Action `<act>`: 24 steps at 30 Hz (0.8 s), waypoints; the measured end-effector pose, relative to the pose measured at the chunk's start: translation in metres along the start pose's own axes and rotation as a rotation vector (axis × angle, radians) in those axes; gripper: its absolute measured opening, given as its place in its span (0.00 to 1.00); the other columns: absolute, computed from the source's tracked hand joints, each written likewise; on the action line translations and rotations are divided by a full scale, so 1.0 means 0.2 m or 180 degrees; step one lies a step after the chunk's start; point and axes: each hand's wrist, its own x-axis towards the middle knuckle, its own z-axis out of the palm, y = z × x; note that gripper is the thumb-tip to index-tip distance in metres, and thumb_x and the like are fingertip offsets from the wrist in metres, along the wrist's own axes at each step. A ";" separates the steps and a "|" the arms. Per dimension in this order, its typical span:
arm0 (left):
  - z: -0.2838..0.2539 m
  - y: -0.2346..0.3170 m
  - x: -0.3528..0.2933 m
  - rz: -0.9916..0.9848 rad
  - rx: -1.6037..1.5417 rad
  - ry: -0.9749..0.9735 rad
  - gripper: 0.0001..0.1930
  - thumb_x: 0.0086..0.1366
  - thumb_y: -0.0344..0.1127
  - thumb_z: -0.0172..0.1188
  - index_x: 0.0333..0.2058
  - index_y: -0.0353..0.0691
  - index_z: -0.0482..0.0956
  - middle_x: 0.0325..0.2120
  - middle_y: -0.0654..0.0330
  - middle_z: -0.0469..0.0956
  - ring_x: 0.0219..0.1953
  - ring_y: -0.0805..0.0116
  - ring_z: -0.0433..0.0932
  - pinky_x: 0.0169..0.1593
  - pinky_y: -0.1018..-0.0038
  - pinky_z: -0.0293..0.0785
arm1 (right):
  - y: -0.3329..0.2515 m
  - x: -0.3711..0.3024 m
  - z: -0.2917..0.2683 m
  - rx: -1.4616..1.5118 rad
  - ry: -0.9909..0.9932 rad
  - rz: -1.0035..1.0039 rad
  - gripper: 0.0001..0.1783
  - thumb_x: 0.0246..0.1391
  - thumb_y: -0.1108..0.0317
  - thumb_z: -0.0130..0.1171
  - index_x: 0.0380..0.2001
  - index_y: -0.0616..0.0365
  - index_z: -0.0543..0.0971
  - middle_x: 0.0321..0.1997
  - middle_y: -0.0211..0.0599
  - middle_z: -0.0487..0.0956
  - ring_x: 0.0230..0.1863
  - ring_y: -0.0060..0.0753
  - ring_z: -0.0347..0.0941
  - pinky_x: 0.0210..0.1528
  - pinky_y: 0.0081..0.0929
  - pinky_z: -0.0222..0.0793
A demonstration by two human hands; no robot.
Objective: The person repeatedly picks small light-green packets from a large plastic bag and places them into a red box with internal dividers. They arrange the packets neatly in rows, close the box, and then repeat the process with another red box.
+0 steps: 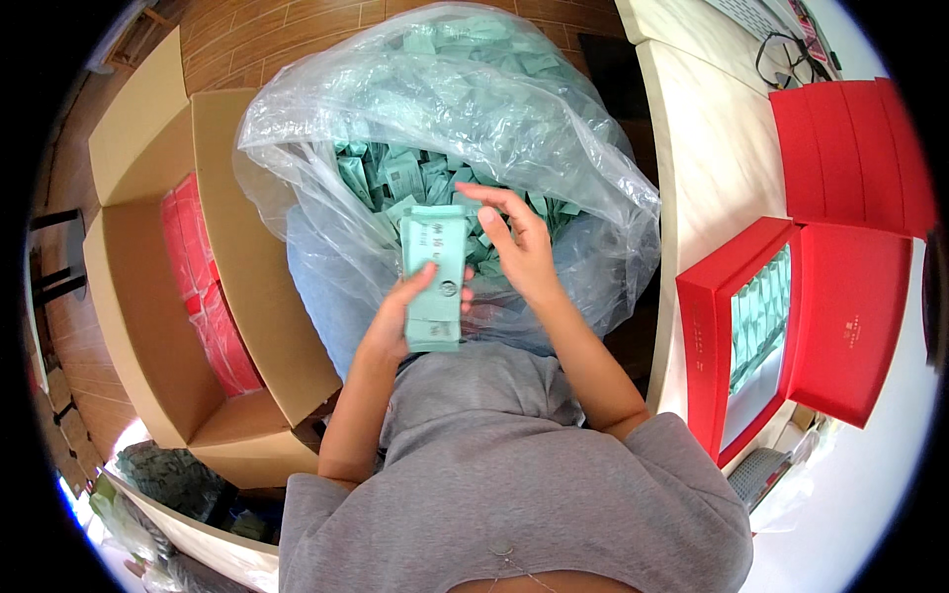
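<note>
My left hand (400, 311) is closed round a stack of pale green sachets (435, 282), thumb across the front and fingertips showing at the right edge. My right hand (519, 237) is raised just right of the stack's upper end, fingers apart and nothing in them. Beyond both hands a large clear plastic bag (494, 119) lies open towards me. Loose green sachets (403, 176) fill it, and more show through the film. On the table at right stands an open red gift box (710, 326) with a row of green sachets (761, 316) in its upper part.
An open cardboard box (138, 326) stands at left, holding red wrapped packs (213, 296). The pale table (702, 148) runs along the right, with red folded card (850, 153) and a black cable (776, 59) on it. Another heap of sachets (173, 479) lies at lower left.
</note>
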 end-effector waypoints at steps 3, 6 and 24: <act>-0.05 -0.03 0.00 -0.0373 -0.2330 -0.1078 0.23 0.68 0.49 0.49 0.54 0.41 0.64 0.32 0.62 0.66 0.26 0.72 0.65 0.31 0.75 0.66 | -0.05 0.00 0.01 -0.0188 -0.0606 -0.0396 0.26 0.54 0.65 0.58 0.56 0.61 0.70 0.59 0.39 0.72 0.60 0.33 0.65 0.63 0.30 0.55; -0.07 -0.09 0.02 -0.0619 -0.3097 -0.1927 0.21 0.69 0.50 0.47 0.52 0.42 0.65 0.30 0.63 0.65 0.25 0.73 0.65 0.30 0.75 0.66 | -0.09 -0.01 0.07 -0.0438 -0.0762 -0.0506 0.30 0.49 0.67 0.63 0.56 0.59 0.69 0.58 0.36 0.72 0.60 0.37 0.66 0.63 0.33 0.57; -0.29 -0.08 -0.12 0.0620 -0.1065 -0.0018 0.24 0.67 0.47 0.50 0.57 0.41 0.62 0.43 0.54 0.70 0.33 0.65 0.72 0.36 0.67 0.76 | 0.74 0.16 -0.07 -0.1687 0.0282 0.0774 0.16 0.54 0.61 0.58 0.42 0.60 0.76 0.35 0.41 0.80 0.36 0.40 0.75 0.44 0.33 0.70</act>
